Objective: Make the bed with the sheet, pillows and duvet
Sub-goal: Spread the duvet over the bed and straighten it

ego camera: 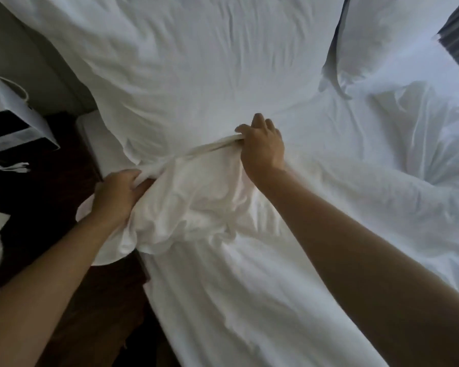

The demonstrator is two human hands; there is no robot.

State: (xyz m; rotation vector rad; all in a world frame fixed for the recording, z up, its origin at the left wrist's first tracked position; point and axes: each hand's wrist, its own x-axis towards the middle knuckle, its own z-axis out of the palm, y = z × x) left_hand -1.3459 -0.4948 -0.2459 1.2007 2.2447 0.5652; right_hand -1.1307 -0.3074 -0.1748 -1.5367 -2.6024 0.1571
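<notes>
The person stands at the side of the bed and both hands hold the same gathered edge of the white, crumpled cotton duvet (196,83), which covers most of the far half of the bed and hangs down over the left side. The left hand (119,190) has its fingers curled round the bunched hem near the left edge of the mattress, and the right hand (263,144) pinches the same hem further in on the bed, with the thumb and fingers closed on a thin rolled fold. Between the two hands the hem runs as a taut band, rising from lower left to upper right, and this line is the long axis that matters for the coming move. The loose mass of cloth under the band sags toward the person, while the main body of the duvet lies away from both grips, toward the top of the view. The white, wrinkled fitted sheet (249,300) is bare on the near part of the mattress and to the right. A white, soft pillow (376,43) lies at the upper right, well apart from both hands, and a second heap of white bedding (421,144) lies at the right edge; whether it is a pillow or more duvet I cannot tell. The left hand is nearer to the bed's edge, so I judge it will guide the hem along that side while the right hand spreads the cloth inward.
</notes>
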